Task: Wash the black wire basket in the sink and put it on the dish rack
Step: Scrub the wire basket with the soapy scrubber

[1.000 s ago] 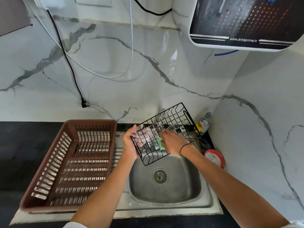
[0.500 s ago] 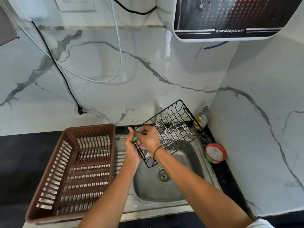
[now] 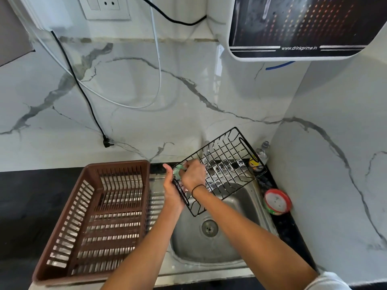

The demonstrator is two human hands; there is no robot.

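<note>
The black wire basket [image 3: 227, 164] is held tilted above the steel sink [image 3: 236, 208], with soap film across some of its grid. My left hand [image 3: 172, 190] grips the basket's near left end. My right hand [image 3: 193, 173] holds a green scrub pad [image 3: 178, 170] against the basket's upper left corner, next to my left thumb. The brown plastic dish rack [image 3: 92, 222] stands on the drainboard left of the sink and holds nothing.
A red-rimmed round soap tub [image 3: 277, 201] sits on the black counter right of the sink. A small bottle [image 3: 261, 153] stands in the back corner behind the basket. A loose black plug [image 3: 107, 142] hangs on the marble wall. A water purifier [image 3: 303, 28] is mounted above.
My right hand with the scrub pad has slid from the middle of the basket to its upper left corner. The camera view has shifted a little.
</note>
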